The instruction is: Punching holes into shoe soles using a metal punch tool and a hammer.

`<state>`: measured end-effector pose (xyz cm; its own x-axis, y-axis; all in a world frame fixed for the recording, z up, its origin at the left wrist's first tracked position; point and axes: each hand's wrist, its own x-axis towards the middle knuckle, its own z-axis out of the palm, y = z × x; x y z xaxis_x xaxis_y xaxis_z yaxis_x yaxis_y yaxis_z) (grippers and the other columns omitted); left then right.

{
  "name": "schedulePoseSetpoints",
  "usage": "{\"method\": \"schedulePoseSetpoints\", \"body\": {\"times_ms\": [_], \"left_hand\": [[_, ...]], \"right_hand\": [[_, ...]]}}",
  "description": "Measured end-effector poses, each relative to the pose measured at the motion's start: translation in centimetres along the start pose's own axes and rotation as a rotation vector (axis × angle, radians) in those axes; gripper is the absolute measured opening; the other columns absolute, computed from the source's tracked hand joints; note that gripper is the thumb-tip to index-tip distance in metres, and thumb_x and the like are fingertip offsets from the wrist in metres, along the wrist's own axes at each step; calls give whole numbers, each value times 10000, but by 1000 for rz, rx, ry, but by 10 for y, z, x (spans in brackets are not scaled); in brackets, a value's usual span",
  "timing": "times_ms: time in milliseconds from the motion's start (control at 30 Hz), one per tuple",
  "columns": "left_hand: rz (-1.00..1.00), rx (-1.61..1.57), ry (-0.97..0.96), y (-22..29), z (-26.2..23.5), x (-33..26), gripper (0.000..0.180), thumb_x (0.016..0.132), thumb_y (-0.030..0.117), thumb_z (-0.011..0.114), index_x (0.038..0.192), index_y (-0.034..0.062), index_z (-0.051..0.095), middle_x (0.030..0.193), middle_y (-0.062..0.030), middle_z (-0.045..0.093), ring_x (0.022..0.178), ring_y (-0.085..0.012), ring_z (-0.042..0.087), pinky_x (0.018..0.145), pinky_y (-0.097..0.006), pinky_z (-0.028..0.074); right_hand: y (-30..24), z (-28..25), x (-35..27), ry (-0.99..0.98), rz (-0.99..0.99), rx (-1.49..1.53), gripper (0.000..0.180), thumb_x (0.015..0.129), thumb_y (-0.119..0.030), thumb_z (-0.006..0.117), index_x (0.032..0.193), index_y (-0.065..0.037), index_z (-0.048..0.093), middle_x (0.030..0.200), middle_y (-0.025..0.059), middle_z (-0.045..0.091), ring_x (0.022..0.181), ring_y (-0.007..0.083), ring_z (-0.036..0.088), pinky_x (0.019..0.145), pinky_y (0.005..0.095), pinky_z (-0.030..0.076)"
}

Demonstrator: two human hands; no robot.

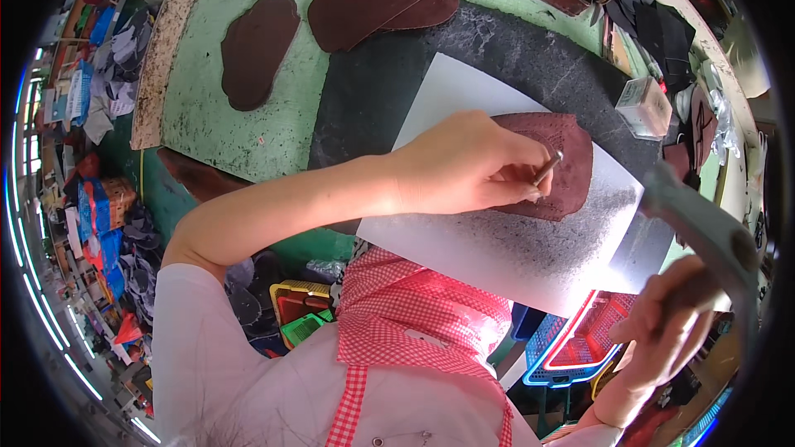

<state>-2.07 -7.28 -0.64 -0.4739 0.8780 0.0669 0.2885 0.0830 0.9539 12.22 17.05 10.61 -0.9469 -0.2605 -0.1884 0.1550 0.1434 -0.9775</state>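
Head view: left hand [468, 167] pinches metal rod [547, 168], long axis slanting upper-right; right hand [669, 321] grips hammer-like tool [705, 223].

You can read no words, numbers or signs here. On the front of your red-and-white checked cloth apron [414, 294], at the near side, a small, pale, flat label [426, 338] shows, too small to make out. Toward the far left, the blue-and-white package [80, 91] in the pile is too blurred; on the right, the clear, boxy plastic container [644, 108] shows you nothing legible.
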Motion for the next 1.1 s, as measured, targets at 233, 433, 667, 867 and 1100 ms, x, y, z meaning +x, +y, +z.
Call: {"method": "schedulePoseSetpoints", "body": {"times_ms": [233, 433, 667, 867, 1100], "left_hand": [[212, 434, 86, 1, 7, -11, 163, 816, 190, 713, 948, 106, 667, 809, -25, 692, 709, -244, 669, 604, -317, 541], [-4, -30, 29, -6, -6, -10, 94, 871, 106, 661, 957, 69, 645, 859, -45, 707, 783, -184, 714, 682, -254, 535], [174, 468, 6, 6, -4, -18, 89, 863, 112, 669, 940, 72, 648, 852, -23, 704, 763, -180, 708, 663, -261, 534], [62, 91, 2, -2, -10, -12, 97, 867, 113, 666, 951, 72, 641, 858, -35, 708, 787, -189, 712, 653, -264, 530], [-22, 137, 1, -5, -15, -22, 106, 868, 112, 668, 952, 58, 634, 879, -50, 713, 811, -180, 714, 667, -266, 535]], "right_hand": [[19, 44, -27, 503, 114, -778, 413, 962, -387, 530, 916, 24, 536, 751, 50, 514, 536, 66, 390, 480, 207, 270], [9, 40, -9, 566, 9, -194, 491, 978, -428, 484, 1062, 56, 474, 700, 43, 486, 525, 45, 421, 457, 153, 305], [15, 56, -3, 397, 199, -312, 430, 965, -387, 535, 1086, 24, 506, 704, 18, 477, 557, 50, 391, 506, 192, 306], [-8, 8, -9, 78, 132, -150, 501, 917, -484, 531, 730, -19, 522, 548, 26, 462, 484, 80, 431, 446, 268, 301], [15, 55, 3, 453, 43, -236, 233, 955, -141, 530, 1081, 54, 543, 832, 91, 600, 739, 138, 574, 671, 285, 473]]}}
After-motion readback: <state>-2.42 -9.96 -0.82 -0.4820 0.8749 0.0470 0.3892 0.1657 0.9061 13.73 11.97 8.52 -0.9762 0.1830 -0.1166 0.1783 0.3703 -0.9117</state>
